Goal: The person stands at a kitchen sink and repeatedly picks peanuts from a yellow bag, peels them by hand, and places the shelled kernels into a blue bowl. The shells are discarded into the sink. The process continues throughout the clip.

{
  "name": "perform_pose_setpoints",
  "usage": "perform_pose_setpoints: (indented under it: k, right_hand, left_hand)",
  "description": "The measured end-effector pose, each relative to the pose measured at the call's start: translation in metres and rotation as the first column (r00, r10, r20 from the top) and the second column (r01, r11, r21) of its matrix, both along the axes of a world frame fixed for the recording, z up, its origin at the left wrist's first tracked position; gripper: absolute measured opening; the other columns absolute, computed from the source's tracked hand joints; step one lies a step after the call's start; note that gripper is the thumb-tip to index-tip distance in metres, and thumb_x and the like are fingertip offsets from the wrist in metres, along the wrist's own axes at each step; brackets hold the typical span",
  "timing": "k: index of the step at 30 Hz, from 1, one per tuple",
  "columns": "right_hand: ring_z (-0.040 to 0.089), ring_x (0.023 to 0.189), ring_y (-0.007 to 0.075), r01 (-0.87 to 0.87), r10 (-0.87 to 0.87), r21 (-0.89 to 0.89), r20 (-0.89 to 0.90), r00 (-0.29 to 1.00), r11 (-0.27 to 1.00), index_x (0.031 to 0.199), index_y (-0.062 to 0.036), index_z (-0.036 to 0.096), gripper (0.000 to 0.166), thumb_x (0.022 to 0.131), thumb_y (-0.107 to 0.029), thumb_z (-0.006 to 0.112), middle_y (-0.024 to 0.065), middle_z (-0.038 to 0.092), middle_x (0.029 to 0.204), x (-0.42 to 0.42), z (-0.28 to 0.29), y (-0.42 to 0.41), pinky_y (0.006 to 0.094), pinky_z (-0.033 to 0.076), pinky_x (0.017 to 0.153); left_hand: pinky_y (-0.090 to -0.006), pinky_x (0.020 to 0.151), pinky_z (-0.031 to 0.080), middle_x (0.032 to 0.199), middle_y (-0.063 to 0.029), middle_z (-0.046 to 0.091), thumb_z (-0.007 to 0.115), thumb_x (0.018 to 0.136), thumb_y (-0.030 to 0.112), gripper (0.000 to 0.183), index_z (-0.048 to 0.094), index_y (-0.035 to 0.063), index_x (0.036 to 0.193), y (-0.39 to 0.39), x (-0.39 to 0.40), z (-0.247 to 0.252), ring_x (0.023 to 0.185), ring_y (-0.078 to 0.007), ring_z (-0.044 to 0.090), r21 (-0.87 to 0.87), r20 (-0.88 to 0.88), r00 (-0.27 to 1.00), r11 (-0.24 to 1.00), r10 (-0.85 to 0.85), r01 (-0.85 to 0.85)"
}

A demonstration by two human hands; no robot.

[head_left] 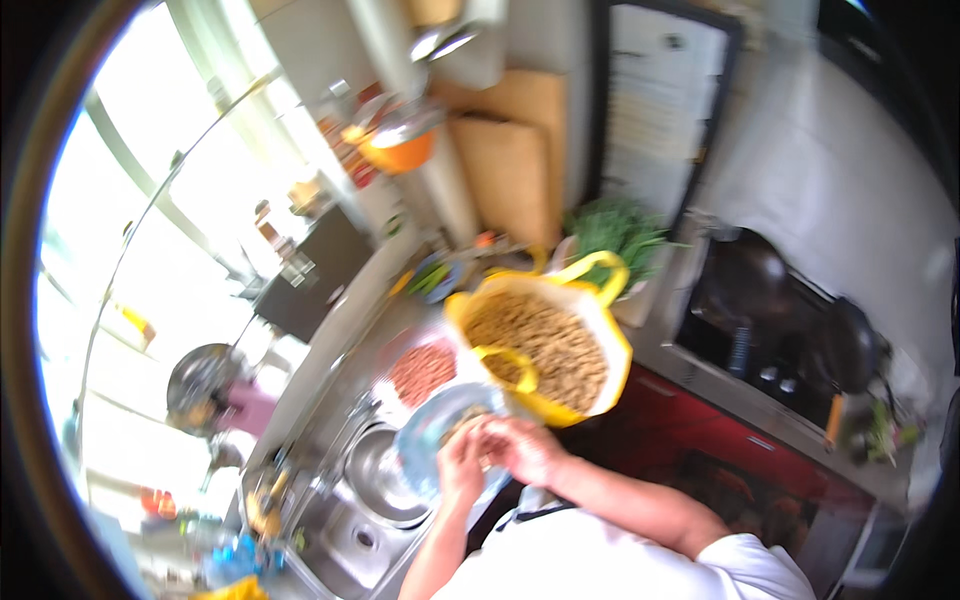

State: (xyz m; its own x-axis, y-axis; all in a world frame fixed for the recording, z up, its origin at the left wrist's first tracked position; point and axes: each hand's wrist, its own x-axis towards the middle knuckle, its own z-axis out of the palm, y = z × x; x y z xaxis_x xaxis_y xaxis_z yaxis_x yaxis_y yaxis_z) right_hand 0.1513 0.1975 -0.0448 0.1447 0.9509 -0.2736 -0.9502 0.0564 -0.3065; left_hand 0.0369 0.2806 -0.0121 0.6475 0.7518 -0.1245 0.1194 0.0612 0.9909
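My left hand and my right hand meet with bent fingers over a pale blue translucent basin. Blur hides whether a small thing sits between the fingertips. Brownish bits, perhaps shells, show in the basin just beyond the fingers. Beyond my right hand stands a yellow-rimmed bag with looped handles, full of unshelled peanuts. Reddish shelled peanuts lie in a clear pinkish bowl on the counter, left of the bag.
To the left is a steel sink with a round metal bowl in it. Green vegetables and a blue dish stand behind the bag. A wok and another dark pan occupy the stove at right. Cutting boards lean at the back.
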Motion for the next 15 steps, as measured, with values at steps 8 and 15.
perform_pose_setpoints:
  k: [8,15]
  right_hand:
    - [0.068,0.096,0.0114,-0.005,0.022,-0.042,0.413,0.911,0.999,0.13,0.0014,0.06,0.036,0.095,-0.003,0.064,0.0057,0.068,0.111,-0.009,0.033,0.006,0.0247,0.056,0.087]
    - [0.069,0.082,0.0152,0.065,-0.021,0.024,0.999,-0.037,0.998,0.121,-0.0002,0.061,0.036,0.086,0.0,0.068,0.0115,0.068,0.1,-0.025,0.048,0.008,0.0293,0.056,0.068]
  left_hand:
    - [-0.0303,0.081,0.054,0.103,-0.0098,0.068,0.038,0.107,0.02,0.03,0.061,0.0011,0.113,0.002,-0.013,-0.011,0.093,-0.0183,0.065,-0.724,0.43,0.822,0.687,0.374,0.067]
    - [-0.0474,0.089,0.054,0.104,-0.017,0.066,0.034,0.106,0.022,0.033,0.061,0.0036,0.111,0.018,-0.019,-0.037,0.095,-0.0328,0.065,-0.922,0.349,0.765,0.344,0.541,0.177]
